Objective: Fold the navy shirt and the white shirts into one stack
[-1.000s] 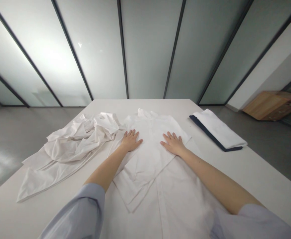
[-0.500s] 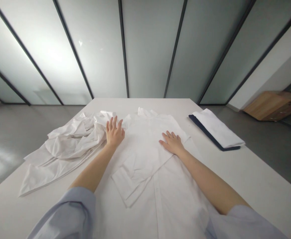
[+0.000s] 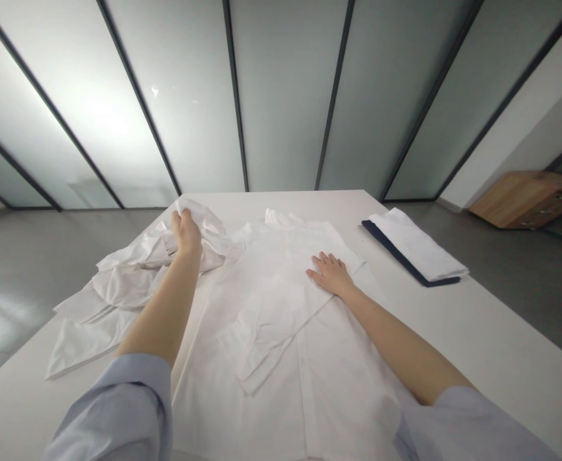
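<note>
My left hand (image 3: pixel 187 234) is closed on a gathered fold at the far end of a crumpled white garment (image 3: pixel 127 288), which lies in a loose heap at the left of the table. My right hand (image 3: pixel 331 275) rests flat with fingers apart on a white button-front shirt (image 3: pixel 281 307), spread out in the middle. One part of that shirt is folded over its front, near my right palm. Both my forearms reach out from pale blue sleeves.
A folded white cloth (image 3: pixel 418 246) sits on a navy garment (image 3: pixel 400 253) at the right of the white table (image 3: pixel 492 320). Beyond the table's edges lies a grey floor. Frosted glass panels stand behind, with a low wooden cabinet (image 3: pixel 525 198) at far right.
My left hand has moved left off the shirt and closed on the crumpled garment, lifting a fold. My right hand stays in place on the shirt.
</note>
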`<state>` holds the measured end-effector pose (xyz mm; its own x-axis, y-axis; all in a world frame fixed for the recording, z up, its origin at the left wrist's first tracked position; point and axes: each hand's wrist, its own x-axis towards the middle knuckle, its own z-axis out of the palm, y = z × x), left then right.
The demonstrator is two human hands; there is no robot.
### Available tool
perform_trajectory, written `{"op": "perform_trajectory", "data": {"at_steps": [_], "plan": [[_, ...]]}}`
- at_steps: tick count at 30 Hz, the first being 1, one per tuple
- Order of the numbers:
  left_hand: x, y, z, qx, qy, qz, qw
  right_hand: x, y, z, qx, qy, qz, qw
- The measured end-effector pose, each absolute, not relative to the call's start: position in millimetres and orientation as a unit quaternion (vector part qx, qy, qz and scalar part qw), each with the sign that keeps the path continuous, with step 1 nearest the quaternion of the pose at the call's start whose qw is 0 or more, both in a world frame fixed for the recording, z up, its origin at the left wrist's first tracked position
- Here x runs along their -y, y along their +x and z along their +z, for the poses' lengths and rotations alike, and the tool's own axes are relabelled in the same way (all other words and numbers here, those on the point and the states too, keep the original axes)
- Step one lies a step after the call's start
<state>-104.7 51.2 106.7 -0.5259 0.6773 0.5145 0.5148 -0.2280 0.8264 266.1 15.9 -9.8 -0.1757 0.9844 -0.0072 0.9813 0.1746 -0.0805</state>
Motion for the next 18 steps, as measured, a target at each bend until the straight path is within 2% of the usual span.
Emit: {"op": "perform_trajectory", "data": {"at_steps": [2,4,5,6,9,12,15,18], "plan": [[-44,-78,117,-0.587,0.525,0.6,0.142,-15,267,-10,0.768,-0.639,0.03,0.033],[-33,-50,118,-0.502,0.633,0.524,0.271,-16,268,-10,0.771,-0.634,0.028,0.052],[-29,-38,114,-0.473,0.666,0.493,0.3,-16,269,-10,0.773,-0.63,0.028,0.064],[-25,-28,107,-0.464,0.69,0.471,0.296,-16,270,-11,0.775,-0.626,0.028,0.078],[-19,-10,72,-0.522,0.721,0.428,0.156,-18,273,-10,0.781,-0.614,0.033,0.108],[-16,-6,30,-0.551,0.749,0.359,0.085,-18,273,-8,0.782,-0.613,0.038,0.11],[-12,-9,2,-0.557,0.79,0.248,0.058,-20,272,-8,0.774,-0.621,0.036,0.116],[-11,-10,-7,-0.56,0.801,0.205,0.051,-30,273,-11,0.755,-0.637,0.062,0.143]]}}
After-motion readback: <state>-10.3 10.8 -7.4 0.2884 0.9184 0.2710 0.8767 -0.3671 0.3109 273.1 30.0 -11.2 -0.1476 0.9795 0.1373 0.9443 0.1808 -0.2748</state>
